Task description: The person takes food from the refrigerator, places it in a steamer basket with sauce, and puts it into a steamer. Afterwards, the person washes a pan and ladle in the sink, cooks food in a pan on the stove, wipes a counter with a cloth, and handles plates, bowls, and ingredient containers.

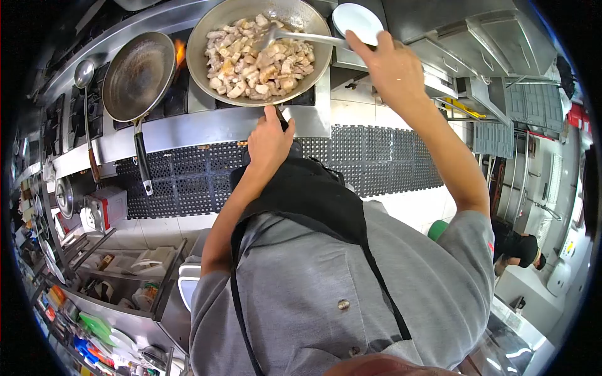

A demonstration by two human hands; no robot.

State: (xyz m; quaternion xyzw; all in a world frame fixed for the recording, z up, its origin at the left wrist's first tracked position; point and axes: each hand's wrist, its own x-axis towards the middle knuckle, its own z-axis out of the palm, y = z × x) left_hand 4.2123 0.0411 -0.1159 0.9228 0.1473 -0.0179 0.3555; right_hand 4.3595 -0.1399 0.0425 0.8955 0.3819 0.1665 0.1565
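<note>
A large pan on the stove holds many chunks of pale, partly browned meat. Below its near rim, my left hand is closed round the black pan handle. My right hand, at the upper right, grips a metal spatula, whose blade rests among the meat chunks. Just behind the spatula and right of the pan is a white plate. Left of the big pan, an empty dark frying pan sits with its handle toward me, and an orange flame shows beside it.
A long ladle lies at the stove's left. The steel stove edge runs in front of me above a black perforated mat. Drawers stand at the right. Another person in dark clothes is at the far right.
</note>
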